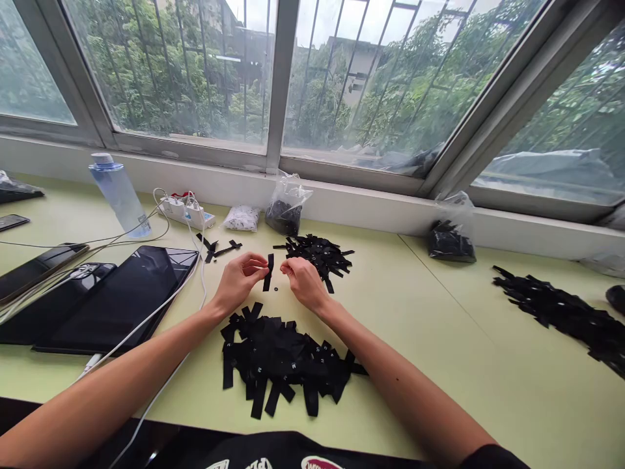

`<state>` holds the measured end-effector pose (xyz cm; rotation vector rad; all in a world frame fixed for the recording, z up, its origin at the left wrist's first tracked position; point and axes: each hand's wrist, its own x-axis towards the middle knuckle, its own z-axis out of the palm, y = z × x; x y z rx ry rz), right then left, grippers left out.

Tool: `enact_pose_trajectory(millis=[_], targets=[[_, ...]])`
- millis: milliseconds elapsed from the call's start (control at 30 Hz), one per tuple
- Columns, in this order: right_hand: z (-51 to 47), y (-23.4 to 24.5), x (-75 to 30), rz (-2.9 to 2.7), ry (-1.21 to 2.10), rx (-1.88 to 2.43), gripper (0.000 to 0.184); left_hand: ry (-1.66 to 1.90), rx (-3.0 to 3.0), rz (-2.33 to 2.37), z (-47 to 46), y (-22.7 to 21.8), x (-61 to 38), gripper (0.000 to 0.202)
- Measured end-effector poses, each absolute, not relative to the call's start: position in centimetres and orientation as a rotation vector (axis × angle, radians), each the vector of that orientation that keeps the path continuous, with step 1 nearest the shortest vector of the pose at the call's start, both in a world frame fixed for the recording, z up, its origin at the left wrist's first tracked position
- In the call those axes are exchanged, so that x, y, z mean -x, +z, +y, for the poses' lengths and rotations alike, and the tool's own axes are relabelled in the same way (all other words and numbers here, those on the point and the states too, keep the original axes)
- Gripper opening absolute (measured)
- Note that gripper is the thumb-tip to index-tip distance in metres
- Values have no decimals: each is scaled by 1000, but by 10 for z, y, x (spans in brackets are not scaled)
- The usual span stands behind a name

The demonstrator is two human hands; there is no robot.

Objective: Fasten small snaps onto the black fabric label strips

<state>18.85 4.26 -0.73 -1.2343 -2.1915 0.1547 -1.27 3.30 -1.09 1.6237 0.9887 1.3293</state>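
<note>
My left hand [243, 277] pinches a short black fabric strip [268, 273] that stands upright between thumb and fingers. A little to the right, my right hand [303, 279] has its fingertips pressed together; whatever they may hold is too small to make out. On the table between the hands lies a tiny dark ring [276, 288]. Closer to me spreads a large heap of black strips [288, 358], several with small white letters on them. Behind my right hand is another pile of black strips [319, 253].
Tablets [141, 286], a phone [39, 270] and white cables lie at left. A bottle [122, 195], a power strip [188, 212], a white-filled bag [241, 218] and bags of black pieces [286, 212] stand along the window. More black strips [561, 309] lie at right.
</note>
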Motion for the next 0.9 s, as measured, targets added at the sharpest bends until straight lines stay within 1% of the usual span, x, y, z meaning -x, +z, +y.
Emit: enact_pose_trajectory(millis=[67, 133, 367, 567, 733, 900], targets=[[26, -1, -189, -2024, 413, 1170, 22, 1320, -1621, 970, 30, -9, 11, 25], [10, 3, -189, -1911, 579, 1121, 21, 1307, -1626, 950, 26, -7, 9, 25], [-5, 6, -184, -1662, 858, 1020, 20, 1311, -1606, 890, 14, -1, 3, 26], [-2, 5, -187, -1551, 892, 990, 20, 1277, -1631, 911, 14, -2, 3, 23], [-1, 3, -186, -1524, 901, 957, 20, 1285, -1614, 874, 14, -4, 3, 26], [-4, 4, -184, -1570, 867, 961, 15, 1278, -1607, 858, 14, -4, 2, 25]])
